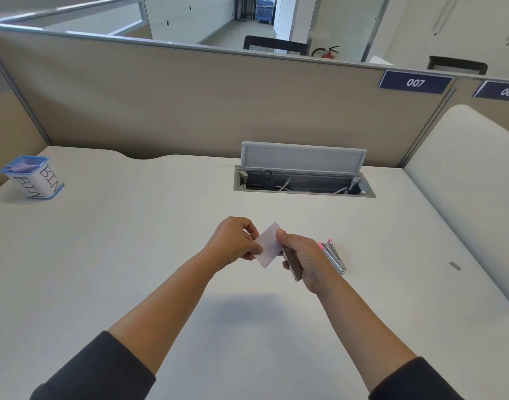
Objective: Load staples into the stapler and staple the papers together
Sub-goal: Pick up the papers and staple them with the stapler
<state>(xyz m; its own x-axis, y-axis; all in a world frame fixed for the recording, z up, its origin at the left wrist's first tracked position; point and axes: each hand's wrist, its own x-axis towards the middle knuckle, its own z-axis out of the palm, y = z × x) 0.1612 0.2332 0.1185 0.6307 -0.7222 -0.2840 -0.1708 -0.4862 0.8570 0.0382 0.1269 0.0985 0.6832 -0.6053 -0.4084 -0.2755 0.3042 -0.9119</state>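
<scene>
At the left edge of the frame, a white cup (pixel 33 177) with a blue rim, lettered "BIN", stands on the table (pixel 132 255) near the back corner. At frame centre both hands are raised above the table. Left hand (pixel 233 243): fingers curled, thumb and fingertips pinching the left edge of the papers (pixel 267 245), a small white stack held tilted with one corner up. A thin dark mark shows near the middle of the top sheet; cannot tell whether it is a staple. Right hand (pixel 302 259): thumb at the papers' right edge, fingers wrapped around a narrow brownish metallic bar (pixel 292 261); cannot tell what this bar is. Just right of that hand, a stapler (pixel 332 255), silver with a pink end, lies on the table, apart from both hands. Above centre-right, a cable tray (pixel 303 184) is sunk in the table with its lid tipped up. Further right, a small grey strip (pixel 454 265) lies alone on the table. Upper right, partition signs read "007" (pixel 415 82) and "008" (pixel 507 91).
</scene>
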